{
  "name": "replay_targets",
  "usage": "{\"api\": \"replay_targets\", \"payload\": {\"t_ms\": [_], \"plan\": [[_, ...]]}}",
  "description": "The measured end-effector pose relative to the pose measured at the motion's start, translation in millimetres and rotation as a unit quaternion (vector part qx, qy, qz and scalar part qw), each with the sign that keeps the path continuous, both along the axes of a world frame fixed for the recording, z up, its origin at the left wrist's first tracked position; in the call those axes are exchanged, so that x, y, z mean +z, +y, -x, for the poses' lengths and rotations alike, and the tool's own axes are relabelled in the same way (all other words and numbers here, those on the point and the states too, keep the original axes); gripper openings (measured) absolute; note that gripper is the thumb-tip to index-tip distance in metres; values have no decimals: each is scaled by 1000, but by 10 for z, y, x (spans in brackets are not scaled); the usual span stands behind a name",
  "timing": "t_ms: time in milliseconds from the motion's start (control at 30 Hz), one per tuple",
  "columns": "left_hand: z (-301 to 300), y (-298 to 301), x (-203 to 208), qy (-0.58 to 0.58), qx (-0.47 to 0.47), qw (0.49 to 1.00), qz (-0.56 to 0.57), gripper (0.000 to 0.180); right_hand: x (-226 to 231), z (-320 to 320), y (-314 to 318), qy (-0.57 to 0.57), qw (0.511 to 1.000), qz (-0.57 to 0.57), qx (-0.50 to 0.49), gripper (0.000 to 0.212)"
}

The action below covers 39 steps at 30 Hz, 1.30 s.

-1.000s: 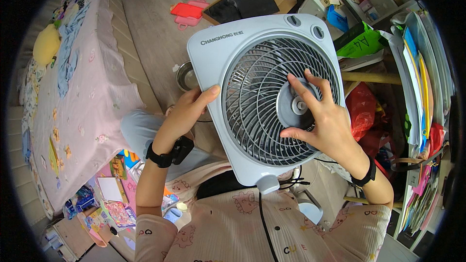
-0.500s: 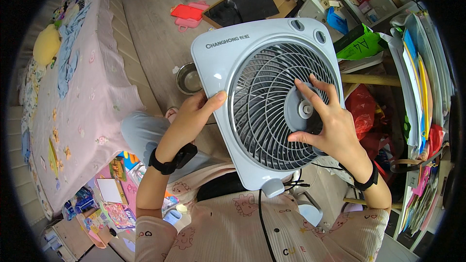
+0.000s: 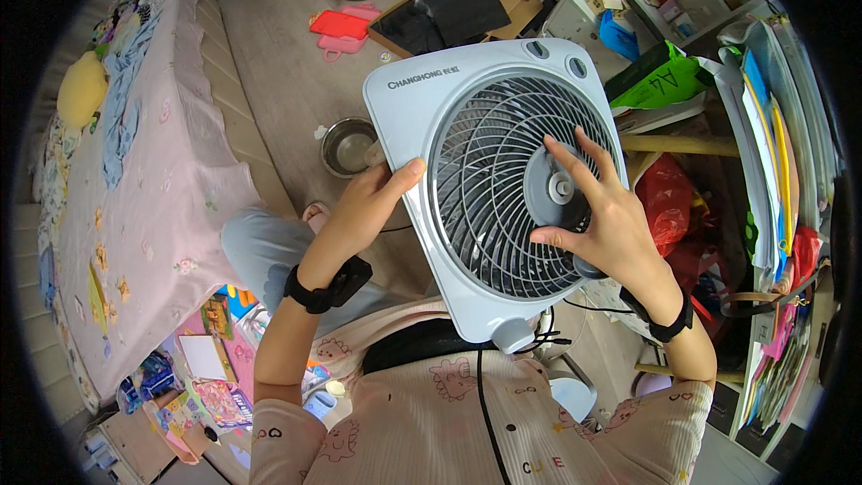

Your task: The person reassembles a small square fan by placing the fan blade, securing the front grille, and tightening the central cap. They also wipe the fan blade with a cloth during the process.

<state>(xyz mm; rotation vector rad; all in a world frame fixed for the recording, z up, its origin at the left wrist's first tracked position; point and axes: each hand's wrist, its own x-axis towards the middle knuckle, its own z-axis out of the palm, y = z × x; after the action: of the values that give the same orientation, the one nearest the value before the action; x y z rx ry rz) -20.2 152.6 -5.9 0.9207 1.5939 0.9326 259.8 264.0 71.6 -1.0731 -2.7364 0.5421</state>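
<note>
A pale grey box fan (image 3: 404,117) with rounded corners is held up in front of my body, its round spiral grille (image 3: 480,189) facing up at me. My left hand (image 3: 370,202) grips the fan's left edge, thumb on the front, the other fingers hidden behind the housing. Over the grille's middle, my right hand (image 3: 615,229) has its fingers and thumb spread around a grey disc (image 3: 541,189) with a small white round piece (image 3: 561,186) at its centre. Whether the fingertips touch the disc or grille, I cannot tell. Two knobs sit at the top corner, another at the bottom.
A bed with a pink sheet (image 3: 180,189) runs along the left. On the floor lie a metal bowl (image 3: 348,145), red bag-like items (image 3: 341,25) and an open cardboard box (image 3: 521,0). Shelves with folders (image 3: 772,135) stand at right. A black cable (image 3: 485,404) hangs over my shirt.
The fan has shifted slightly, its bottom edge moving up and away from me. More of the metal bowl shows. Both hands keep nearly the same places on the fan.
</note>
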Motion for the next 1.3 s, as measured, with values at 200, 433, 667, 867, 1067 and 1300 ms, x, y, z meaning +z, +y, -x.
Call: {"api": "replay_targets", "payload": {"t_ms": [200,433,667,867,1067,1300], "plan": [[21,41,-207,-18,13,1000,-9,61,-17,-16,38,-11,999,-25,23,97],[23,70,-361,-27,18,999,-12,61,-31,-34,4,-21,999,-32,28,98],[5,75,-378,-21,10,1000,-4,63,1,-66,-64,-53,997,-45,18,99],[-27,80,-380,-25,19,999,0,67,10,-83,-98,-68,997,-37,0,97],[-30,102,-410,-72,45,996,0,69,74,-104,88,-5,1000,12,7,95],[-13,121,-382,-46,33,998,11,69,130,-42,313,-42,997,14,64,95]]}}
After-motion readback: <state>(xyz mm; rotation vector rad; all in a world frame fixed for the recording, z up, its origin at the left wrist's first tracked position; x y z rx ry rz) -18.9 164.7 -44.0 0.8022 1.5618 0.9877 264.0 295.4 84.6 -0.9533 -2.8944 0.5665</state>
